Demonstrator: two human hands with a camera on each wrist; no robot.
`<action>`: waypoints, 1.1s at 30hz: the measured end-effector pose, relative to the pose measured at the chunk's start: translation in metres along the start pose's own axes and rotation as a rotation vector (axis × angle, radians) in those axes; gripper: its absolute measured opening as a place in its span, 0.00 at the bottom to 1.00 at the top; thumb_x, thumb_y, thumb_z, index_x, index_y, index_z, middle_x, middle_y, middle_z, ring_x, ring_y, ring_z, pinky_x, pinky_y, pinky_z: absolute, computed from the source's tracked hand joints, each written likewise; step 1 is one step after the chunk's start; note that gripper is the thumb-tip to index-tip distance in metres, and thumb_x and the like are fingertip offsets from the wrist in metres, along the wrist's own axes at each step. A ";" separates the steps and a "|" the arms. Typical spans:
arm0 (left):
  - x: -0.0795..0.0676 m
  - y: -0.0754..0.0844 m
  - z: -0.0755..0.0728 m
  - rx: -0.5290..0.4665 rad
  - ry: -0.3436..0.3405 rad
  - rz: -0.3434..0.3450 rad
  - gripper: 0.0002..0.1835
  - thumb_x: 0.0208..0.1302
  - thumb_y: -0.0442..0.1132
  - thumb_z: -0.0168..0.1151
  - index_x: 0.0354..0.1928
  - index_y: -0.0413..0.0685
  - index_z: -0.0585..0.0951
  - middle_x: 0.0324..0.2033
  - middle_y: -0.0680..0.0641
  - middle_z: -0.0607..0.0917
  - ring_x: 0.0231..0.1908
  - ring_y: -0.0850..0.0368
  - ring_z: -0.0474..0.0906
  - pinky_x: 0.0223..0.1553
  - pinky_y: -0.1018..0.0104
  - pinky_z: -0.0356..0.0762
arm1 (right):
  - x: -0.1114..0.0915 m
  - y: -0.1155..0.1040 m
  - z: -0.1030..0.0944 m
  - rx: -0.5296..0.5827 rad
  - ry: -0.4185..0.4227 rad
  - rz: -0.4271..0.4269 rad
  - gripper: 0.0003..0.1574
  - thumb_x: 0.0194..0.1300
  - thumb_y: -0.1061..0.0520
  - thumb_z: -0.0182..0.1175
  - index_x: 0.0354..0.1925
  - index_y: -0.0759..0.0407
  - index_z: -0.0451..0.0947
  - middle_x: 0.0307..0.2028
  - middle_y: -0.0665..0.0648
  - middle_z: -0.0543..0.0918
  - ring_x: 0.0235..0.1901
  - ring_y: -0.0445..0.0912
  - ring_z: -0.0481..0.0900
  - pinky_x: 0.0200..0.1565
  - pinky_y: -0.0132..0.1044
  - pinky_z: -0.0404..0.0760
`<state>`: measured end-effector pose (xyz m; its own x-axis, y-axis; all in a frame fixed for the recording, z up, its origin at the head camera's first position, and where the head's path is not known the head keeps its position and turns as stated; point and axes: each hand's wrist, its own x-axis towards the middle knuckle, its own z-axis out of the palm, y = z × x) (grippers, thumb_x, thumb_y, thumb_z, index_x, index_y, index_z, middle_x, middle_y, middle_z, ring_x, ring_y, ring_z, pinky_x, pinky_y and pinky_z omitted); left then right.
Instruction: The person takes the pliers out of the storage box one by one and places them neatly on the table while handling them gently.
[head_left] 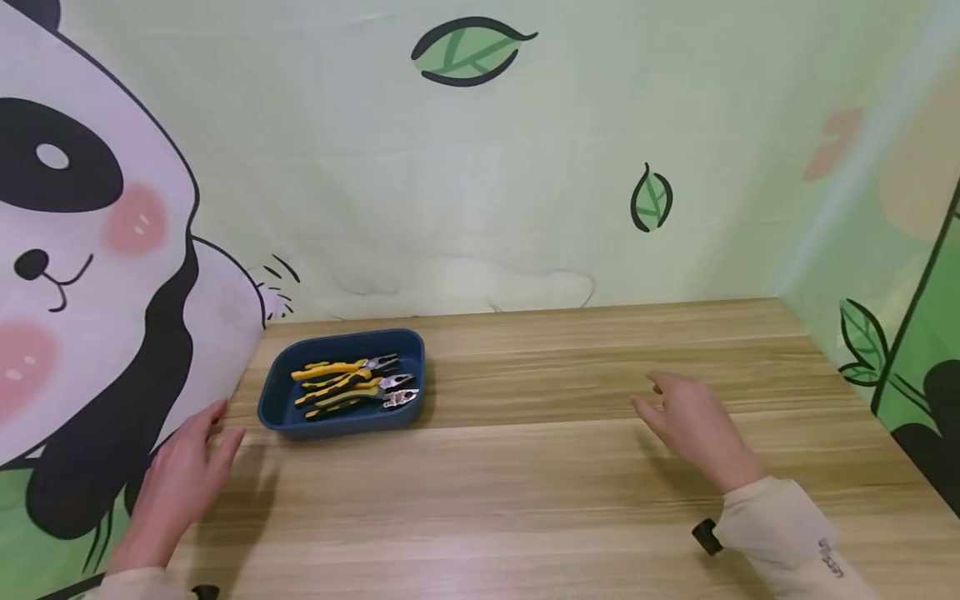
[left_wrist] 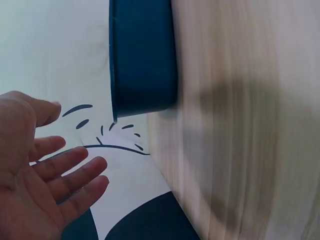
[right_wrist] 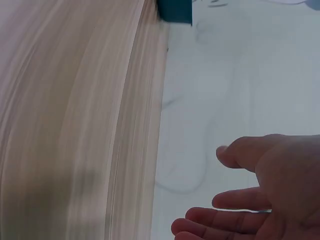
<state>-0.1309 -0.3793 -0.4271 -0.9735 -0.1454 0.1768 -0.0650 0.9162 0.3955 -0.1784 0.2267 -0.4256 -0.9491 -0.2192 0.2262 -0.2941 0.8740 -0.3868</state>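
A dark blue tray [head_left: 341, 427] stands at the back left of the wooden table, with several pliers [head_left: 352, 385] lying in it. Their handles are yellow and black, and their metal heads point right. My left hand [head_left: 183, 471] hovers near the tray's front left corner, fingers relaxed and holding nothing. In the left wrist view, that hand [left_wrist: 55, 185] is apart from the tray wall [left_wrist: 145, 60]. Over the right part of the table is my right hand [head_left: 697, 425], also holding nothing. The right wrist view shows its loosely bent fingers [right_wrist: 225, 220] and the tray's corner [right_wrist: 175, 11] far off.
The wood-grain table [head_left: 480, 500] runs back to a pale green cloth wall [head_left: 525, 208] printed with leaves. A large printed panda [head_left: 97, 275] covers the left side. Another printed wall panel [head_left: 862, 250] borders the table on the right.
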 end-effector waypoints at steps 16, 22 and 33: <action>0.011 0.011 0.003 -0.068 0.148 -0.121 0.24 0.78 0.45 0.52 0.66 0.34 0.76 0.53 0.33 0.82 0.49 0.36 0.82 0.44 0.38 0.75 | 0.027 -0.072 0.034 0.143 -0.003 -0.009 0.16 0.72 0.60 0.61 0.49 0.73 0.83 0.27 0.55 0.81 0.21 0.43 0.69 0.30 0.39 0.74; 0.013 0.013 0.006 -0.084 0.157 -0.165 0.22 0.78 0.44 0.52 0.63 0.36 0.79 0.51 0.34 0.84 0.49 0.37 0.82 0.45 0.39 0.74 | 0.038 -0.106 0.052 0.184 -0.054 0.009 0.19 0.72 0.58 0.63 0.53 0.71 0.81 0.27 0.53 0.81 0.20 0.42 0.71 0.28 0.37 0.75; 0.024 0.006 0.010 -0.155 0.133 -0.205 0.22 0.78 0.45 0.52 0.61 0.35 0.80 0.48 0.32 0.85 0.47 0.36 0.81 0.42 0.49 0.71 | 0.054 -0.149 0.090 0.288 -0.030 -0.065 0.12 0.72 0.59 0.63 0.47 0.67 0.82 0.29 0.52 0.81 0.26 0.42 0.76 0.32 0.37 0.79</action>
<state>-0.1565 -0.3738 -0.4294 -0.9055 -0.3788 0.1912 -0.2135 0.7962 0.5661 -0.1957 0.0454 -0.4364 -0.9287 -0.2877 0.2338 -0.3705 0.6995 -0.6111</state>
